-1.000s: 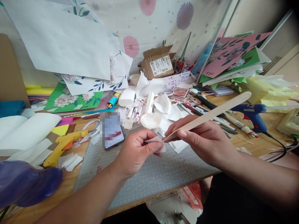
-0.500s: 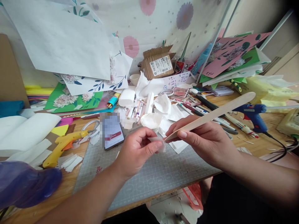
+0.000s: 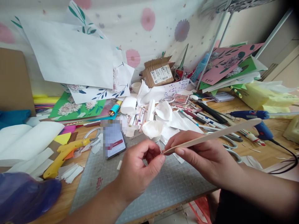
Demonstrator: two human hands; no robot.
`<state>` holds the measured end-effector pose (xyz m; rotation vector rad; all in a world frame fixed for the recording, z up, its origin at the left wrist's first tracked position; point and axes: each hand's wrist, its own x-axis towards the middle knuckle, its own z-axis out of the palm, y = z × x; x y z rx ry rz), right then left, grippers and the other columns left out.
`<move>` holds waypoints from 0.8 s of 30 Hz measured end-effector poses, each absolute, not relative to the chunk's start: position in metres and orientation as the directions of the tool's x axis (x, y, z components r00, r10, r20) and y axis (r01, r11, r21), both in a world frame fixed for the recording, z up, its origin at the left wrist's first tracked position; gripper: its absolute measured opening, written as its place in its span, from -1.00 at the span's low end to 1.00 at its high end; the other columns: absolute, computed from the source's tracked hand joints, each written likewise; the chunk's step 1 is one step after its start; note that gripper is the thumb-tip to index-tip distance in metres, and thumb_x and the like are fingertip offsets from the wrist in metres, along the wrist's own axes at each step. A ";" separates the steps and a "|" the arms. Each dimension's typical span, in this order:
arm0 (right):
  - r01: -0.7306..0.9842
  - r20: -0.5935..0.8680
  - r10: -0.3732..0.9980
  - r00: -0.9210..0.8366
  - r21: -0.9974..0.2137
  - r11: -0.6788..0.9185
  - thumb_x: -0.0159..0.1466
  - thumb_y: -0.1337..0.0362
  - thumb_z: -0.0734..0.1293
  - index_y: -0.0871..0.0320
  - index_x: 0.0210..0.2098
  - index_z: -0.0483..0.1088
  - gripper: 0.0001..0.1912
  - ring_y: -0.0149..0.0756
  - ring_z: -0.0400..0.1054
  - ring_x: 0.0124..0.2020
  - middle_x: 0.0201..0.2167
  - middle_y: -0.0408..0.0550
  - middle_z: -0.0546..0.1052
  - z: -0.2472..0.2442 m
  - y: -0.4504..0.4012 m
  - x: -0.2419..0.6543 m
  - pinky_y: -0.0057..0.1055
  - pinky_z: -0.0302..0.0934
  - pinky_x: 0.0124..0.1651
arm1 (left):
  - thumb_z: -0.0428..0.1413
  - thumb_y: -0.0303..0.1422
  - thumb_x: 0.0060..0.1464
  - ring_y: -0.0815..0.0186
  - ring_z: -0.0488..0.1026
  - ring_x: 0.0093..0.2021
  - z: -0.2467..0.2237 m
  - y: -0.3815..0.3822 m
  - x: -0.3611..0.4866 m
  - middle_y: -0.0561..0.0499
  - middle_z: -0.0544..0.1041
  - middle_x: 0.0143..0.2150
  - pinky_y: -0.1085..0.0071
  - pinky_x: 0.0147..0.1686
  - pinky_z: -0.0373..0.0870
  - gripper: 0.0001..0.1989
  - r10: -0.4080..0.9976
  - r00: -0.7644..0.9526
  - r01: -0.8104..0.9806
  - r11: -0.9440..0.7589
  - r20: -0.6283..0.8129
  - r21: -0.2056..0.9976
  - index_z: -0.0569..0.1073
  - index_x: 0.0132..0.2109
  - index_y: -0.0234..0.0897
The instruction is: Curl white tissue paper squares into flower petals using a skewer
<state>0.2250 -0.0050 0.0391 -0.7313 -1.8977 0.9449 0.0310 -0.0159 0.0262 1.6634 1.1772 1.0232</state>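
Held the wooden stick [image 3: 217,133] clamped in the right hand [image 3: 207,157], right of centre, tip angled down at the left hand [image 3: 137,169] mid-frame, couldn't tell the left hand's grip, and risked, probably, slipping off those fingertips through too hard a push!

My side of the white cup [image 3: 153,130], the cutting mat [image 3: 144,199] gives me flat, open room below my forearms. Left of the cup, the phone [image 3: 115,143] blocks me, with the yellow glue gun [image 3: 60,155] beyond it. Right of it, my wooden stick [image 3: 217,133] slants over crowded pens [image 3: 207,119]; behind it, white paper [image 3: 149,93] and a cardboard box [image 3: 157,73] bar the way.
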 end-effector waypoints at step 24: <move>0.018 0.309 0.919 -0.244 -0.946 0.322 0.30 0.12 0.34 -0.04 -0.29 0.59 -0.83 -0.30 0.52 -0.20 -0.24 -0.12 0.57 0.018 0.009 0.264 -0.45 0.46 -0.13 | 0.07 -0.40 0.13 0.40 0.32 -0.53 0.010 0.032 -0.005 0.11 0.42 -0.50 0.48 -0.48 0.27 -0.92 0.714 -0.135 0.759 -0.371 0.687 0.534 0.44 -0.32 -0.26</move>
